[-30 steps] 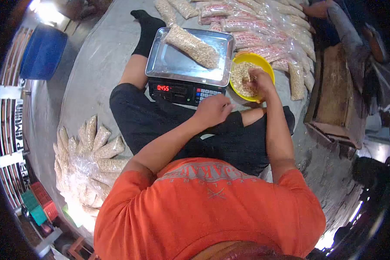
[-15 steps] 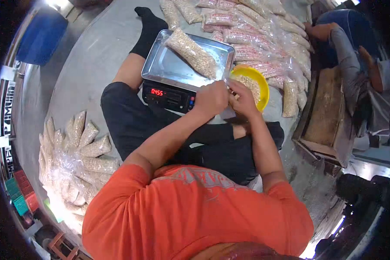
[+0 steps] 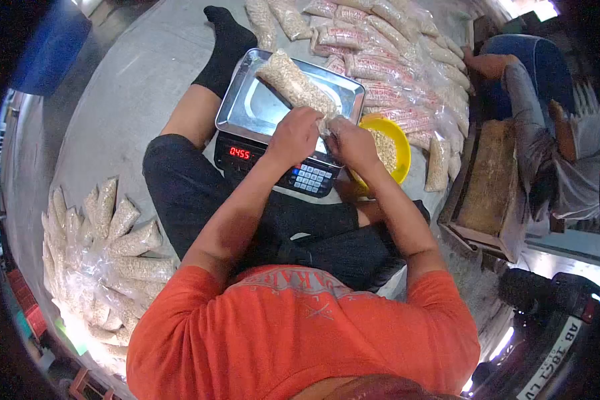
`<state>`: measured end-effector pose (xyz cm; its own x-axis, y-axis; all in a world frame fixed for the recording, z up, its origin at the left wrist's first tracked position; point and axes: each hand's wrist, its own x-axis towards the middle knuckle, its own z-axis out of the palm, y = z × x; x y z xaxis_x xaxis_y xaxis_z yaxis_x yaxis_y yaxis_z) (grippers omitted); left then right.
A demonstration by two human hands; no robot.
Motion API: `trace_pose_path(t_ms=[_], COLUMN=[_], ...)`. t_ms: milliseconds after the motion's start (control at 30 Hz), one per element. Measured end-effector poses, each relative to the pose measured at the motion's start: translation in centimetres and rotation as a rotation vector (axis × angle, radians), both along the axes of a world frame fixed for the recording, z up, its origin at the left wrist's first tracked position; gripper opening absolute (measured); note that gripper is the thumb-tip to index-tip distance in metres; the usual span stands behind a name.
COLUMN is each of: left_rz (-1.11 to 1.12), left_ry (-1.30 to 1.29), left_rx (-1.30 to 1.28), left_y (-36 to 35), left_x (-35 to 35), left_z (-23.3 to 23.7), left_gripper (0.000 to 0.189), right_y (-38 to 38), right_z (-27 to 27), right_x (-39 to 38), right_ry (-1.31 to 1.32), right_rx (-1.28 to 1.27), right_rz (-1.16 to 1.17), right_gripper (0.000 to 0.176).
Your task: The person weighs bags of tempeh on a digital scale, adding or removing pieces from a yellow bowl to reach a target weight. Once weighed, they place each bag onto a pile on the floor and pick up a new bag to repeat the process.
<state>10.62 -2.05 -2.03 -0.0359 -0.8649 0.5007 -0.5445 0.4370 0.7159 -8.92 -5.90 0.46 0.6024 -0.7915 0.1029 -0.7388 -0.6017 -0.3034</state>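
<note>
A clear plastic bag of pale beans (image 3: 293, 83) lies slantwise on the steel tray (image 3: 237, 110) of a digital scale (image 3: 267, 160), whose red display reads 0.455. My left hand (image 3: 295, 135) is closed at the bag's near end, over the front of the tray. Just right of it, my right hand (image 3: 355, 143) pinches the gathered plastic at the bag's mouth. Part of the plastic between the fingers is hidden. A yellow bowl (image 3: 403, 150) with loose beans in it stands beside my right hand.
Many filled bags (image 3: 393, 67) lie in rows at the back right, with another pile (image 3: 107, 260) at left. A wooden box (image 3: 480, 187) stands at right near another person's arm (image 3: 527, 87). Blue barrels (image 3: 53, 53) flank the floor.
Both hands have moved left and up from the tray's front corner onto the end of the bag. The bag still lies on the tray, and the display still reads 0.455.
</note>
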Motion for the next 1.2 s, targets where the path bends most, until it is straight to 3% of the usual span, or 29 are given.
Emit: trace_pose_path(t_ms=[200,267,367,433,500,533,567,600,633,667,767,800,833,900,933,1000,1033,1100,1133,1200], left_rz=[0.004,0.066,0.044,0.028,-0.003,0.061,0.091,0.108,0.120,0.156,0.335,0.401,0.449,0.468,0.461,0.419,0.410,0.400,0.402,0.359], left_ry=[0.014,-0.006,-0.073,0.017,0.024,0.008,0.008,-0.002,-0.031,-0.071,-0.229,-0.271,-0.326,-0.425,-0.468,-0.551,-0.577,-0.614,-0.642,-0.693], left_rx=[0.103,0.098,0.196,0.093,0.192,0.067,0.262,0.252,0.223,0.200,0.231,0.288,0.354,0.478,0.523,0.576,0.593,0.620,0.642,0.658], left_y=[-0.1,0.0,-0.3,-0.6,-0.4,-0.5,-0.7,-0.8,-1.7,-2.2,-5.0,-4.4,-3.7,-2.9,-2.6,-2.4,-2.5,-2.5,-2.3,-2.4], left_x=[0.2,-0.1,0.0,-0.1,1.1,2.2,4.1,6.0,8.1,11.0,17.9,19.6,21.3,21.9,21.5,20.8,20.5,20.7,20.6,19.7], left_z=[-0.1,-0.4,0.0,-0.6,-0.3,-1.1,0.9,1.1,1.7,2.1,2.6,2.3,1.3,0.0,-0.1,-0.4,-0.4,-0.4,-0.5,-0.7], left_gripper=[0.024,0.024,0.025,0.023,0.025,0.027,0.026,0.026,0.027,0.027,0.029,0.030,0.031,0.033,0.034,0.036,0.038,0.040,0.041,0.044], right_y=[-0.5,-0.1,0.5,1.4,2.9,3.8,4.2,3.6,4.2,5.3,9.3,10.1,10.7,12.3,11.8,10.2,12.0,19.1,23.2,32.6], right_z=[1.4,2.9,4.2,4.3,5.3,5.2,4.1,-3.6,-2.7,-2.6,-2.6,-0.9,0.5,1.8,-1.0,-6.7,-5.1,2.3,4.7,7.1], right_x=[-1.8,-2.2,-4.4,-6.4,-8.0,-8.8,-9.5,-11.4,-10.4,-10.4,-9.4,-9.5,-9.5,-10.7,-10.8,-11.6,-11.9,-12.6,-14.0,-15.3], right_ry=[0.114,0.257,0.261,0.102,0.039,-0.083,-0.210,-0.558,-0.254,0.044,-0.266,-0.268,-0.300,-0.182,-0.191,-0.037,-0.042,-0.356,-0.352,-0.434], right_rx=[0.044,0.083,0.135,0.025,0.012,-0.006,-0.048,-0.240,-0.164,-0.217,-0.018,-0.186,-0.198,-0.464,-0.463,-0.119,-0.122,-0.576,-0.581,-0.738], right_rz=[0.206,0.201,0.103,0.039,-0.204,-0.325,-0.464,-0.444,-0.668,-0.678,-0.873,-0.860,-0.911,-0.693,-0.749,-0.895,-0.919,-0.989,-0.940,-1.084], right_gripper=[0.020,0.029,0.040,0.035,0.042,0.040,0.038,0.031,0.035,0.035,0.040,0.035,0.035,0.033,0.033,0.032,0.032,0.030,0.027,0.029])
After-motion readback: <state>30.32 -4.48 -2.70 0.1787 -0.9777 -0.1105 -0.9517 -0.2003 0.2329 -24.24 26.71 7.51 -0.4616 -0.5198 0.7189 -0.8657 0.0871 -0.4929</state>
